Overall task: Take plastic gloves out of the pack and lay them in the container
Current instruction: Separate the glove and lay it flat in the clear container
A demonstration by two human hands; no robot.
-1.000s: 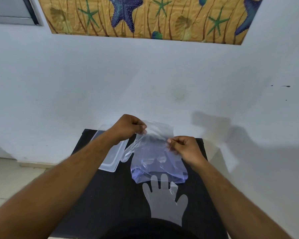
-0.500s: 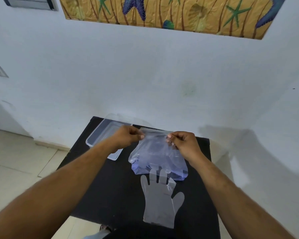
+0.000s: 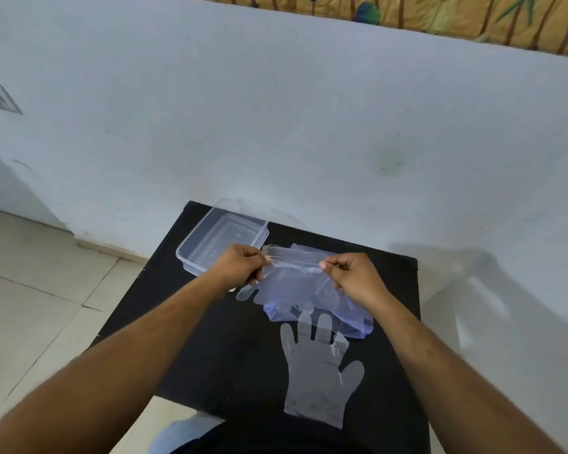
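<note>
From the head camera, a small black desk [image 3: 230,342] stands against a pale blue wall [image 3: 276,126], with tiled floor [image 3: 30,306] to the left. Both bare forearms reach forward over the desk.

The left hand [image 3: 240,265] and the right hand [image 3: 354,276] are raised a little above the desk top, each pinching the upper edge of a clear plastic glove [image 3: 292,276] between thumb and forefinger. The left fingers [image 3: 265,259] are closed on the glove's left corner, the right fingers [image 3: 325,265] on its right side, so the thin film is stretched between the two hands. The glove's finger parts hang down to the lower left, below the left hand.

Just beneath and behind the held glove lies the pack of plastic gloves [image 3: 354,322], a bluish see-through bag resting on the desk, partly hidden by the glove and the right hand.

A second plastic glove [image 3: 318,371] lies flat on the desk nearer the person, fingers pointing away towards the pack, its fingertips touching or overlapping the pack's near edge.

The clear rectangular plastic container [image 3: 210,240] sits at the far left corner of the desk, just beside the left hand; no glove can be made out inside it

At the top of the view hangs a strip of patterned yellow wall decoration [image 3: 440,18]
</note>
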